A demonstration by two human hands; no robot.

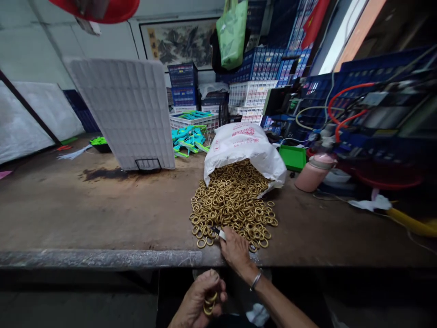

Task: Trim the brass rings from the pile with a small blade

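Note:
A heap of gold-coloured rings spills from the mouth of a white sack onto the workbench. At the near edge of the heap, my right hand is closed around a small white-handled knife; its dark, narrow tip points left over the rings. My left hand is below the bench edge, fingers curled round a few gold rings. Part of what it holds is hidden by the fingers.
The brown workbench has a worn front edge. A tall white panel stands on it at left, with turquoise and green parts behind. To the right are a green tray, a pink bottle and red hoses.

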